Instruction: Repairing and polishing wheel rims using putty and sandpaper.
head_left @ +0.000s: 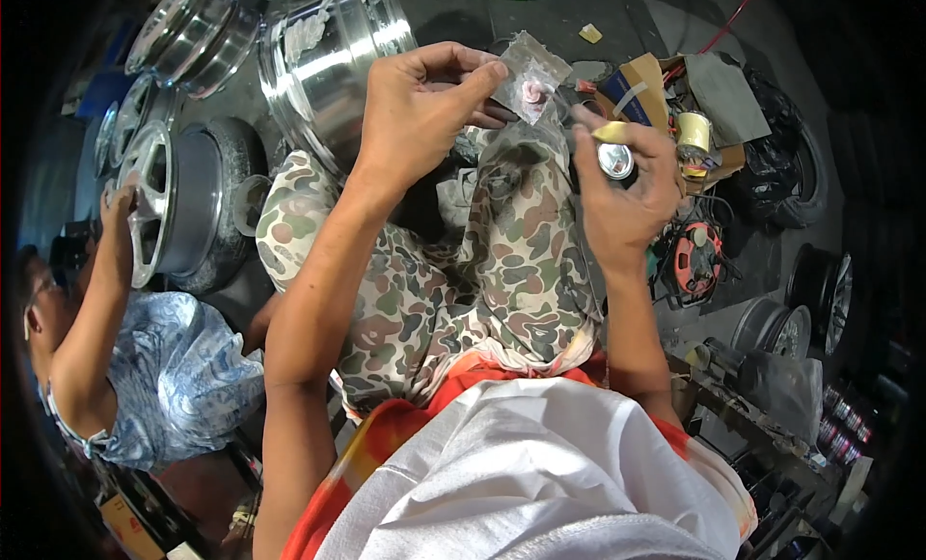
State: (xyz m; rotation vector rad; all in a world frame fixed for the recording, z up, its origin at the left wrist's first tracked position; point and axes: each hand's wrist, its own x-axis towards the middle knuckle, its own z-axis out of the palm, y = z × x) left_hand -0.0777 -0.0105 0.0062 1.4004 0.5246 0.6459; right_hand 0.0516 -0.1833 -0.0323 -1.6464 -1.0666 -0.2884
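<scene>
My left hand (424, 107) is closed, pinching a small clear plastic bag (542, 60) between thumb and fingers. Inside the bag sits a lump of pinkish paste (533, 92). To the right, my right hand (627, 189) is closed around a small yellow piece (610, 132), its fingertips close to the bag's edge. A shiny round metal end, like that of a can (615, 161), shows between the right thumb and fingers; whether the hand grips it, I cannot tell. Both hands are above my knees in camouflage trousers (521, 203).
A polished wheel rim (338, 63) stands just beyond my left hand. At left, another person (164, 367) touches a spoked wheel (149, 203) beside a tyre (231, 164). At right are an open cardboard box (641, 87), a pale yellow can (693, 134) and an orange cable reel (694, 261).
</scene>
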